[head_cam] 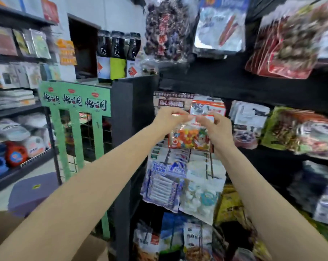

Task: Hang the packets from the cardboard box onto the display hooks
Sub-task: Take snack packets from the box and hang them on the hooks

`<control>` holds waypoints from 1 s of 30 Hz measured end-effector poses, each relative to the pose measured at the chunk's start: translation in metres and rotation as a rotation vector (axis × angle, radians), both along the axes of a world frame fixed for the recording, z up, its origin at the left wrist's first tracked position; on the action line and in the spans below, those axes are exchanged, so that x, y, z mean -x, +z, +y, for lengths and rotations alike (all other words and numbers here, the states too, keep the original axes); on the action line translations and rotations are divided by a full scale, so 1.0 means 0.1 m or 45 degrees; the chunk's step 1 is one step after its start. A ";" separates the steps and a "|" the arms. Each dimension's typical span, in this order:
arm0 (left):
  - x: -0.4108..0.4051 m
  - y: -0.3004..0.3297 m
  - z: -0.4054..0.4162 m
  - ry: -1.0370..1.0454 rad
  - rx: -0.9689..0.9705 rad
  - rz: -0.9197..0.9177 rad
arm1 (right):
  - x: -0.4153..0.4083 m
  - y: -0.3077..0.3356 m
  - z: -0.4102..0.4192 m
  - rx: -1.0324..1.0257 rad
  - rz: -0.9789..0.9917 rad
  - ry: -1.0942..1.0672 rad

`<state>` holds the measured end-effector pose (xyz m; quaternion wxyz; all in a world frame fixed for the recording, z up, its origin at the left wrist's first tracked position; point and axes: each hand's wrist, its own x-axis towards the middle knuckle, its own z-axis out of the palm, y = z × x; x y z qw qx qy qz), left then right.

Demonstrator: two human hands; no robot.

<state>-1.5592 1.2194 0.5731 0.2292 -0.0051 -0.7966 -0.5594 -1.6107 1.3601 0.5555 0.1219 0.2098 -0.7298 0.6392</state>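
A clear packet of orange and yellow sweets with a red top strip (189, 136) is held up in front of the black display rack. My left hand (168, 117) pinches its top left corner and my right hand (218, 127) pinches its top right corner. Just behind the strip hang a red-and-white packet (208, 108) and a brown-labelled packet (168, 102). The hook itself is hidden behind the packets. A corner of the cardboard box (91, 249) shows at the bottom left, under my left forearm.
The black rack (234, 83) carries several rows of hanging snack packets above, below and to the right. A green wire stand (74, 102) is on the left, with a purple stool (31, 193) below it and stocked shelves (18, 110) at the far left.
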 end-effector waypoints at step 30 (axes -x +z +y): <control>1.08 -0.25 0.24 0.382 1.493 0.177 | 1.17 -0.14 0.25 -0.770 0.698 -0.316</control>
